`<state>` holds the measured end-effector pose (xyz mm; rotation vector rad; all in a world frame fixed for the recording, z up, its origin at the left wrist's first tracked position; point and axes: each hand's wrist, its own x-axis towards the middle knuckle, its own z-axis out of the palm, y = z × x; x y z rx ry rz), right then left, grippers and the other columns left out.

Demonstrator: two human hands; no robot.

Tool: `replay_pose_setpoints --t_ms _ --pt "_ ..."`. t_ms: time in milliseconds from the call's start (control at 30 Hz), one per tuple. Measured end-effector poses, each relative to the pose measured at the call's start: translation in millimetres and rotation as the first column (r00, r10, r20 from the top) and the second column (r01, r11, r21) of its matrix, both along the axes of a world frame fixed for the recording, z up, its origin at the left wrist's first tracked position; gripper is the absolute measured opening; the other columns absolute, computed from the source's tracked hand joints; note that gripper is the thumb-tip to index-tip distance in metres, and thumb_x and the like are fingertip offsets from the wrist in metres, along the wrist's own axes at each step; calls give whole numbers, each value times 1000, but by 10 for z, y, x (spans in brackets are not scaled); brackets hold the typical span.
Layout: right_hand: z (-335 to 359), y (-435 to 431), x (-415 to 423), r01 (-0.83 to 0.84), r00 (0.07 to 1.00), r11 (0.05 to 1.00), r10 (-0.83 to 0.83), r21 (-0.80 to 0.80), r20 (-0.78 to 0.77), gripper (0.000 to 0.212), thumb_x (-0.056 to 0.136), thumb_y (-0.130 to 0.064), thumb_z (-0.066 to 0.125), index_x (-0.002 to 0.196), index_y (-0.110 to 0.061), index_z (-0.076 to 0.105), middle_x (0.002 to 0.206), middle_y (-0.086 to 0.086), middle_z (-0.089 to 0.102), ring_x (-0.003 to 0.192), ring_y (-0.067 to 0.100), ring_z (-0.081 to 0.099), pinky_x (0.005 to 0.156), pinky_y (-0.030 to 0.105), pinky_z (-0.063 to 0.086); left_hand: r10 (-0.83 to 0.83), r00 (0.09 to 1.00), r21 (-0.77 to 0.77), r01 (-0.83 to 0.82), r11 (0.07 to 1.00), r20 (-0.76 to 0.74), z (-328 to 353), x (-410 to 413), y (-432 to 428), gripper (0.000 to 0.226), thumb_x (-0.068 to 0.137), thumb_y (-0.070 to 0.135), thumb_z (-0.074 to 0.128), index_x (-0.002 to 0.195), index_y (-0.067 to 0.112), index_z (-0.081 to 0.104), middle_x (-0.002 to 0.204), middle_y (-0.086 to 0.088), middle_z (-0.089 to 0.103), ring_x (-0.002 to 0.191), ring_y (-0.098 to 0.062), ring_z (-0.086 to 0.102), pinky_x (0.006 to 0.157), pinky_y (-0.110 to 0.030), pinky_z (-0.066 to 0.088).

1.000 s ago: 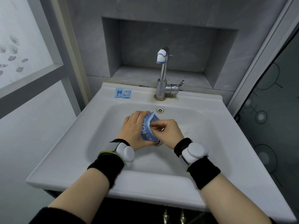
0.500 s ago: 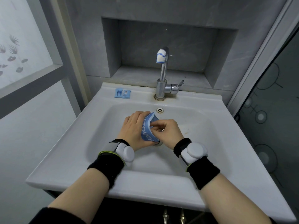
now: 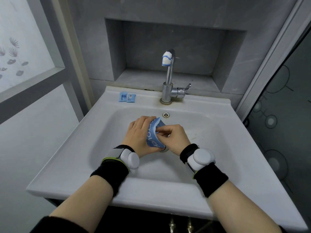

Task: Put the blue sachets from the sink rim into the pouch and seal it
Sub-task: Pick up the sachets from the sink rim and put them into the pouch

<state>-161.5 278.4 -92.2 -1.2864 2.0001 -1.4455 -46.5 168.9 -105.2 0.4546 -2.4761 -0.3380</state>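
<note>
- Two blue sachets (image 3: 123, 97) are noted lying flat on the sink rim (image 3: 202, 101), side by side, left of the faucet (image 3: 168, 84) and well apart from both hands.
- Over the basin, just above the drain, a blue pouch (image 3: 153, 136) with white lettering is held between the hands.
- Fingers of the left hand (image 3: 139, 133) are curled round the pouch's left side and clamped on it.
- Thumb and fingers of the right hand (image 3: 175, 137) are pinched together on the pouch's right edge; whether anything else is pinched there cannot be told.
- The pouch's upper edge is bowed and is pointed toward the overflow hole (image 3: 166, 115).
- White tape is wrapped round the faucet spout.
- Black wristbands with pale devices are worn on both wrists.
</note>
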Motion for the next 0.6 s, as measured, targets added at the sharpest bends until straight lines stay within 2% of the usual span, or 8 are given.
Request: replay_pose_setpoints --t_ms 100,267,433,600 --pt "4 -2 -2 4 1000 1000 -4 12 4 20 77 -10 68 92 -19 77 79 -4 74 70 5 68 64 12 49 -2 1000 4 2 1000 7 13 7 9 98 56 63 75 135 16 41 124 -1 49 114 -18 49 99 -34 36" --pt "16 6 -5 -12 1000 999 12 30 11 21 77 -7 69 93 -17 76 75 -6 72 65 -1 64 63 10 47 -6 1000 13 6 1000 22 27 13 14 99 56 63 75 136 17 41 125 0 48 116 -17 47 101 -34 35" --pt "27 10 -3 -16 1000 1000 15 26 19 21 79 -7 68 97 -13 76 82 -4 73 67 -6 65 62 8 47 1 1000 14 -1 1000 21 22 13 17 98 57 63 75 136 16 41 126 0 49 117 -17 47 100 -35 36" --pt "26 12 -7 -19 999 1000 18 19 33 20 78 -10 68 95 -16 76 76 -13 70 68 -4 66 62 8 47 -1 1000 18 1 1000 20 16 9 6 98 56 64 73 136 16 41 124 -1 49 115 -18 48 100 -34 36"
